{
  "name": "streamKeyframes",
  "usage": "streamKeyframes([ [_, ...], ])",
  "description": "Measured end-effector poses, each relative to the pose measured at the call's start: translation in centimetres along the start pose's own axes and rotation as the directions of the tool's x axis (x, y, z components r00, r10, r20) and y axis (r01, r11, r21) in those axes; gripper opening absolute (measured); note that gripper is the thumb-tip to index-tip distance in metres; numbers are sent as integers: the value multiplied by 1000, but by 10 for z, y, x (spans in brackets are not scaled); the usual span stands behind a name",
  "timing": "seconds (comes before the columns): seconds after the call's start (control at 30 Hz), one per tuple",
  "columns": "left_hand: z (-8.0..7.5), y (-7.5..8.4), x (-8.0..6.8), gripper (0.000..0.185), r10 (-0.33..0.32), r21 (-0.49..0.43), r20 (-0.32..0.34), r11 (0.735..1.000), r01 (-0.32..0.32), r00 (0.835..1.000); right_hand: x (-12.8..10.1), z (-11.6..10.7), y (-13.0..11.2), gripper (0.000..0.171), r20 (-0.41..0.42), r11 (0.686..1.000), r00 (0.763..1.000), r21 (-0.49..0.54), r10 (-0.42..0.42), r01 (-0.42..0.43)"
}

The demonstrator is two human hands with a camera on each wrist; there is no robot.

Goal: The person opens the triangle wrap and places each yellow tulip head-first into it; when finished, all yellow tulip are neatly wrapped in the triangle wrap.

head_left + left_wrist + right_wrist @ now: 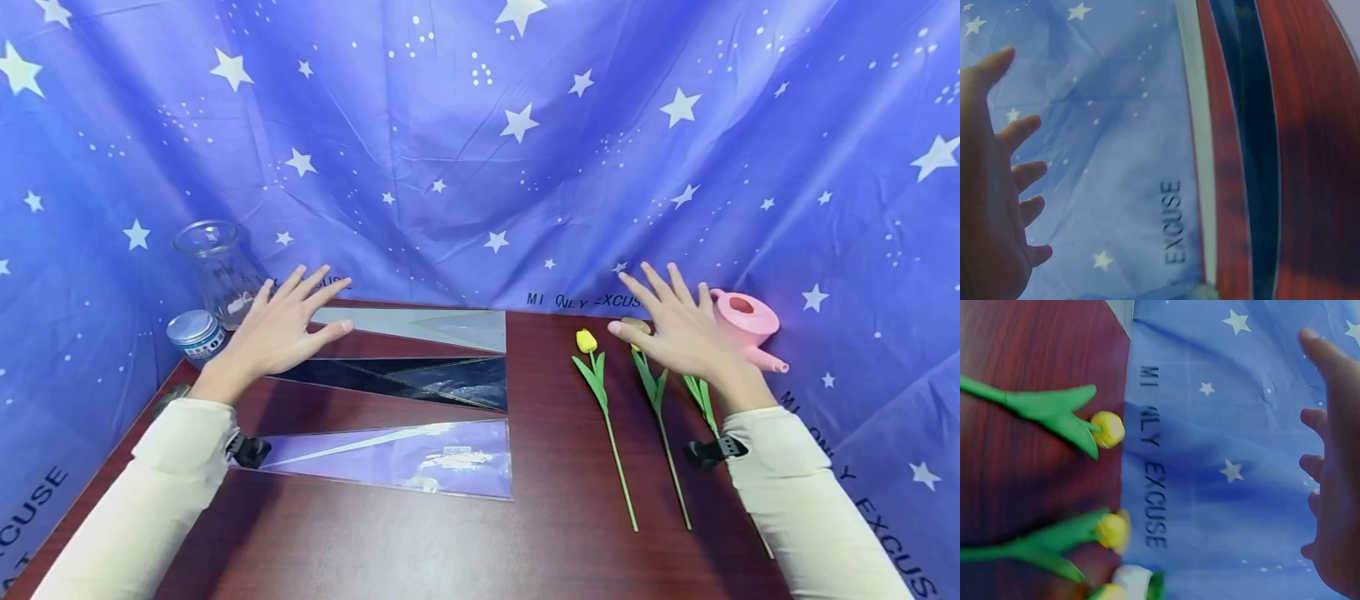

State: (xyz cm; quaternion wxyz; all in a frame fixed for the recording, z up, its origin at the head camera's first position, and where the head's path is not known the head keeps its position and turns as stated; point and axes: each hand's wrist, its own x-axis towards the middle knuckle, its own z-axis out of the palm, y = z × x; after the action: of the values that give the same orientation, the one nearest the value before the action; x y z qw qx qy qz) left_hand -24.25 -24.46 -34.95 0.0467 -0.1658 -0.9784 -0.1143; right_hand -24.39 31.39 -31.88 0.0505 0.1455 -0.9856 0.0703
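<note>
My left hand [279, 332] hovers above the table's left side with fingers spread and straight, holding nothing. Below it lie three tapered flat plastic sleeves: a grey one [390, 326] at the back, a black one [405, 379] in the middle and a purple one [390, 454] in front. My right hand [678, 333], likewise spread and holding nothing, is raised over the yellow tulips. One tulip [587, 341] lies fully visible to its left. A second tulip [1112, 531] is partly covered by the hand in the head view, and a third tulip's leaves [699, 398] show beside the wrist.
At the back left stand a clear glass vase [225, 279] and a jar with a silvery lid [197, 336]. A pink watering can [746, 321] sits at the back right, partly behind my right hand. A blue star-printed cloth [450, 150] surrounds the dark red wooden table [540, 533].
</note>
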Motion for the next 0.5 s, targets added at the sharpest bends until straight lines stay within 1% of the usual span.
streamKeyframes([
  [0.1, 12, 2, 9, 75, 15, -36, -22, 999, -16, 1000, 8, 12, -5, 82, -16, 997, 1000, 73, -10, 11],
  [0.23, 33, 8, 24, 72, 37, -101, -55, 994, -42, 998, 23, 39, -11, 78, -39, 983, 999, 181, -36, 42],
  [0.37, 50, 18, 38, 68, 50, -167, -72, 984, -62, 996, 38, 67, -22, 74, -56, 953, 996, 289, -76, 89],
  [0.5, 63, 30, 52, 64, 50, -230, -63, 971, -63, 997, 54, 89, -39, 71, -27, 919, 996, 383, -88, 91],
])
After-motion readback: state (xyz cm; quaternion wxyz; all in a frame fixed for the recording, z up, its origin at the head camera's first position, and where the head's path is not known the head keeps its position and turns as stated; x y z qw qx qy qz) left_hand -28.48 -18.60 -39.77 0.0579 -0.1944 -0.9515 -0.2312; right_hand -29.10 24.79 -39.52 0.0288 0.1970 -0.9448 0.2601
